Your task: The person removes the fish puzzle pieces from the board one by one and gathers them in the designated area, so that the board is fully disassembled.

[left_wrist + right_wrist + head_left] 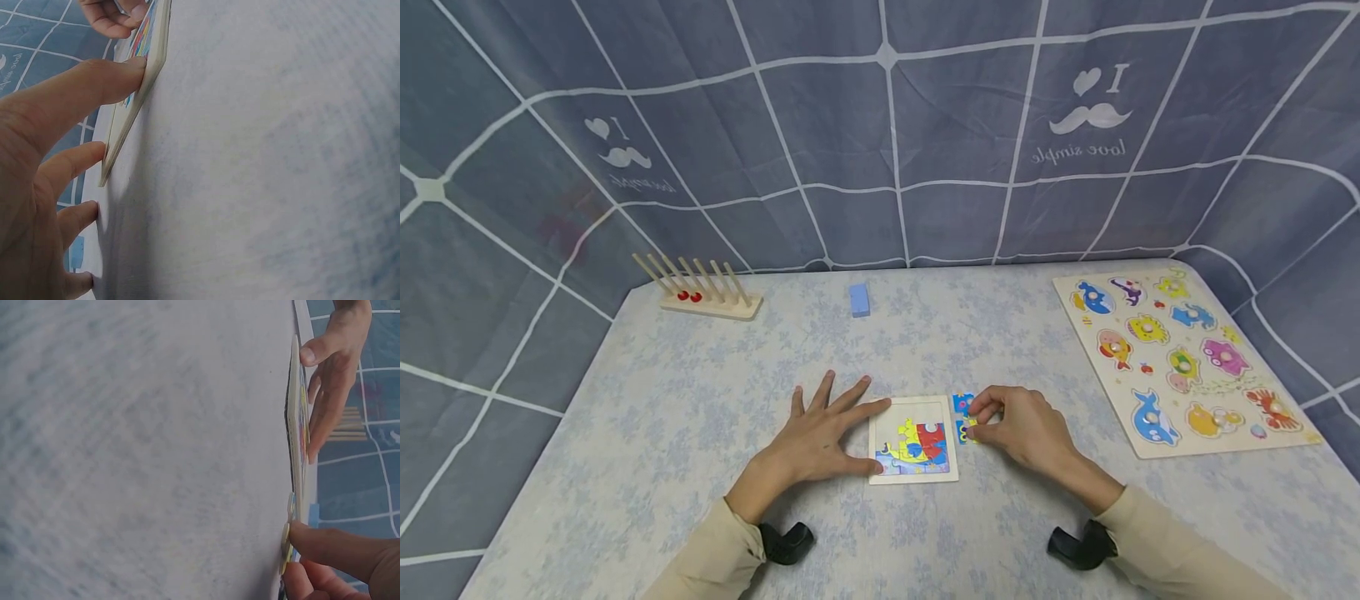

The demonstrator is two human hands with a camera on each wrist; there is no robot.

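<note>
A small framed jigsaw (913, 479) lies in front of the person, its lower part filled with red, yellow and blue pieces and its upper part bare. The left hand (820, 442) is spread out, thumb and index finger touching the frame's left edge; in the left wrist view the thumb of the left hand (69, 100) rests on the rim. Just right of the frame, the right hand (1026, 429) pinches a yellow and blue loose piece (970, 427) between thumb and fingers. Another blue piece (961, 403) lies beside it, partly covered by the fingers.
A large sea-animal board (1127, 408) lies at the right. At the back left stands a wooden peg rack (718, 308) with two red beads. A blue block (860, 300) sits near the back middle, before a hanging grey-blue cloth.
</note>
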